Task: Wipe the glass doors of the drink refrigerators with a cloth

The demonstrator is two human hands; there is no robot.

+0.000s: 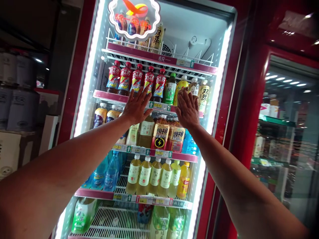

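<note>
My left hand (137, 107) lies flat with its fingers spread at the glass front of a lit drinks fridge, before the row of red-capped bottles (137, 79). To the right, my right hand (188, 109) is pressed toward the glass with its fingers close together. What looks like a crumpled brown cloth (183, 90) shows around those fingertips; most of it is hidden under the hand. Behind the right hand stand a green-capped bottle (170, 89), a yellow bottle (181, 87) and a pale yellow bottle (204, 94). Both arms reach up and forward.
The fridge's red frame (225, 109) surrounds several shelves of bottles. A round lit sign (134, 16) sits at the top left. Another glass-fronted fridge (286, 139) stands to the right. Stacked boxes (23, 106) are at the left in dim light.
</note>
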